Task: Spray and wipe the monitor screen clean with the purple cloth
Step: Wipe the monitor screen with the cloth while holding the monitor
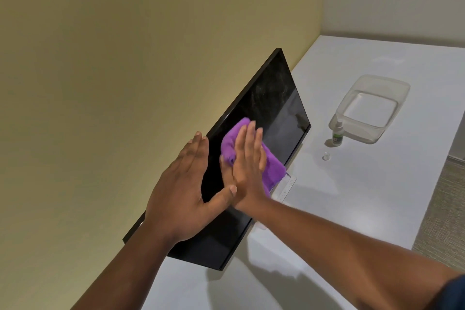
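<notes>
head view | looks forward-down | close over monitor [264, 118] | seemingly tilted

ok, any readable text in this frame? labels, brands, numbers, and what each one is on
None can be read.
Spray bottle: green and white label, print too small to read.
Monitor: small light mark on the lower bezel beside the purple cloth, too blurred to read.
White strip on the desk under the monitor: small dark marks, not legible.

Right hand [247, 156] presses purple cloth [270, 166] flat against monitor screen [276, 98].
</notes>
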### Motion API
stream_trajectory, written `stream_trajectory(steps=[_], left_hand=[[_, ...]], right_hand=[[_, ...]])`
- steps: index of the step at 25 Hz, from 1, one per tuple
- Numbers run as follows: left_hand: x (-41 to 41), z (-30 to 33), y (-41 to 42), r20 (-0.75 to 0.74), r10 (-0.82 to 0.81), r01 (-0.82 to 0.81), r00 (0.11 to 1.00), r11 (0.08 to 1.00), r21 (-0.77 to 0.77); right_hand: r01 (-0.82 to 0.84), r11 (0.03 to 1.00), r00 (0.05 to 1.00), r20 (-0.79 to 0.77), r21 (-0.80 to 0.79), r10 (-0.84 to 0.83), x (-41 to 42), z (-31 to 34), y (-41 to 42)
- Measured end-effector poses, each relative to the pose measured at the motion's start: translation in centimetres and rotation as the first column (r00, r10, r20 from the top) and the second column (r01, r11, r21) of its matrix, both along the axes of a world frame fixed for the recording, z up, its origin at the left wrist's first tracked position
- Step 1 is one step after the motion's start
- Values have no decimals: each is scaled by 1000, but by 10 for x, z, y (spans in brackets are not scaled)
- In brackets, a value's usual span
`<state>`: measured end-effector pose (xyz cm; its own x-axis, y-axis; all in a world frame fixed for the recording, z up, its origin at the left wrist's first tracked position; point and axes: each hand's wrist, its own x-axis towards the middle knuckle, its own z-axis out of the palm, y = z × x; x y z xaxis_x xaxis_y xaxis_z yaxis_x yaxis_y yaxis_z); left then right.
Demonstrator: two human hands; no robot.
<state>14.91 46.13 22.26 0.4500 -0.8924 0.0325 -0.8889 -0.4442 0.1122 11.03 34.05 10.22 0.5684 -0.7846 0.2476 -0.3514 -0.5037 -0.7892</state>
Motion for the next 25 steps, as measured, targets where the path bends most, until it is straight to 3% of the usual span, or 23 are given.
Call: stream_trajectory(steps=[1, 3, 6, 8, 11, 16, 18, 21, 25], left_hand=[[0, 0, -1, 5, -1, 1, 1000, 1000, -1], [0, -2, -1, 11, -1, 1, 1000, 1000, -7], [-1, -2, -1, -7, -1, 1, 1000, 1000, -6], [-1, -1, -1, 5, -4, 4, 1000, 1000, 5], [0, -1, -2, 24, -12, 13, 1000, 1000, -4], [-3, -1, 0, -10, -19, 18, 1000, 997, -76], [-3, 2, -2, -19, -35, 33, 999, 995, -95], [-2, 3, -2, -15, -36, 35, 999, 994, -106], [-1, 1, 0, -28, -43, 39, 999, 993, -112]], right_hand=[[37, 999, 998, 49, 30, -38, 10, 13, -2], [59, 996, 995, 89, -68, -53, 20, 21, 5], [-100, 962, 995, -13, -256, 100, -3, 0, 18], [-160, 963, 987, -46, -215, 154, -13, -1, -1], [-99, 993, 995, -23, -68, 97, -4, 30, -37], [-263, 871, 965, -131, -415, 229, -14, 38, -7], [-242, 841, 969, -165, -484, 185, -17, 45, -23], [-134, 898, 984, -166, -418, 70, -12, 67, -52], [-188, 889, 977, -169, -418, 127, -11, 62, -25]])
